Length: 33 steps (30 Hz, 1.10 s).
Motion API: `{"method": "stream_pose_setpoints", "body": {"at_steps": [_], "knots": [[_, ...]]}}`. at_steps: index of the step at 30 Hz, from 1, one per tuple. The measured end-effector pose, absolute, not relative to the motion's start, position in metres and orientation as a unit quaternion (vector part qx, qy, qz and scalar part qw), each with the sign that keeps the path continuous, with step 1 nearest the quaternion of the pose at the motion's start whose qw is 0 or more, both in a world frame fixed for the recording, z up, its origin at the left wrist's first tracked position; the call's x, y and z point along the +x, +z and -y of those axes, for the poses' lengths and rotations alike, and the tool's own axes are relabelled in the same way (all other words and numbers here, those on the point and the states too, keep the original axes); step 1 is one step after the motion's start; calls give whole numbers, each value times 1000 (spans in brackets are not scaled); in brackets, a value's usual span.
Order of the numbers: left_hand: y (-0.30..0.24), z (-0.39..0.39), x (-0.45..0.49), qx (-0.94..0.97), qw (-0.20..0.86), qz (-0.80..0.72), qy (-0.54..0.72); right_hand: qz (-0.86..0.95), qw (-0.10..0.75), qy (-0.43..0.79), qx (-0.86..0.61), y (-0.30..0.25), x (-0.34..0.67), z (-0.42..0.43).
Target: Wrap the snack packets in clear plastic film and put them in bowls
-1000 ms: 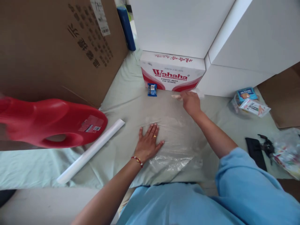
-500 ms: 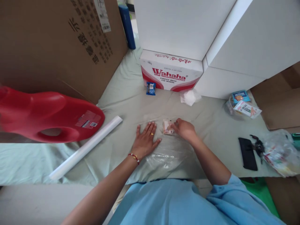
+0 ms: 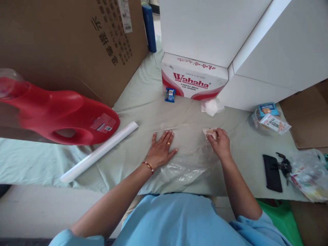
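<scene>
My left hand [image 3: 161, 149] lies flat with its fingers spread on a sheet of clear plastic film [image 3: 183, 171] over the cloth-covered table. To its right, my right hand [image 3: 220, 143] pinches a small printed snack packet [image 3: 210, 133] near the film's right side. My fingers cover part of the packet, and its print is too small to read. Farther back, a small blue packet [image 3: 169, 95] leans at the front of a white and red Wahaha water carton [image 3: 193, 77]. A crumpled white bundle in clear plastic [image 3: 212, 107] sits by the carton's right corner.
A red jug [image 3: 77, 116] and a white roll [image 3: 99, 152] lie at left, before a large cardboard box [image 3: 64, 44]. On the right are a plastic tub [image 3: 256, 119] with packets, a black phone [image 3: 272, 173], keys [image 3: 284, 165] and a plastic bag [image 3: 310, 174]. White cabinets [image 3: 205, 30] stand behind.
My right hand has lifted or slid the snack packet to the right, away from my left hand. My left hand stays flat on the film. The camera view has shifted slightly.
</scene>
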State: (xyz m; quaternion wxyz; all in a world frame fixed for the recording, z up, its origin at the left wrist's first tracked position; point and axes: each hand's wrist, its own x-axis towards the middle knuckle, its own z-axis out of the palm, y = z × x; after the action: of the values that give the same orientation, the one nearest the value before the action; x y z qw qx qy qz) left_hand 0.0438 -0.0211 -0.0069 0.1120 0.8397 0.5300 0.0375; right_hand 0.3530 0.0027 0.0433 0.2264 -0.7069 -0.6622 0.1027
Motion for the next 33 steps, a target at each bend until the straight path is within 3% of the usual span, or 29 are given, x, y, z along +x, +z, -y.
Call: {"method": "stream_pose_setpoints", "body": {"at_steps": [2, 7, 10, 23, 33], "knots": [[-6, 21, 44, 839, 117, -531, 36, 729, 222, 105, -639, 51, 342, 12], [-3, 23, 45, 837, 108, -535, 35, 864, 81, 121, -481, 45, 289, 43], [-2, 23, 45, 838, 105, -534, 37, 885, 89, 170, -425, 33, 286, 53], [-7, 22, 44, 838, 111, -532, 42, 862, 111, 142, -474, 21, 297, 52], [-9, 23, 44, 837, 112, -533, 52, 880, 43, 126, -456, 10, 288, 74]]}}
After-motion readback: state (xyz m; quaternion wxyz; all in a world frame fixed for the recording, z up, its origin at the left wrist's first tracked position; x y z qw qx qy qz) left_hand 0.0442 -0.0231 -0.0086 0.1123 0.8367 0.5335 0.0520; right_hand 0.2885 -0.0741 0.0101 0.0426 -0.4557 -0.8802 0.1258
